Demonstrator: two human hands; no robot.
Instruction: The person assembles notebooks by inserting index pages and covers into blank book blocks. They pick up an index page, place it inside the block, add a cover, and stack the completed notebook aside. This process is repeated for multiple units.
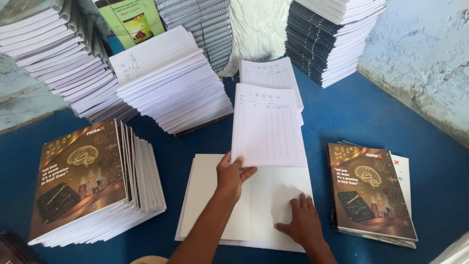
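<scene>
White sheets: ruled block (267, 128) lifted at its near left corner, over the open cover (215, 195), mid-table.
Left hand: (232, 172) pinching the block's near left corner, thumb on top, fingers beneath.
Right hand: (303, 221) flat, fingers spread, pressing the cover's right half; nothing gripped.
Cover: plain white inside face up, spread open on the blue table (361, 112), partly under the block.
Behind the block: more ruled sheets (271, 73), same printed grid.
Right: short pile of brown books (370, 188), brain picture on front.
Left: taller brown pile (88, 181), leaning, same front.
Far left: fanned white page stacks (168, 80), then purple-edged ones (58, 58).
Far right: dark-edged stack (327, 39) against the pale wall (420, 54).
</scene>
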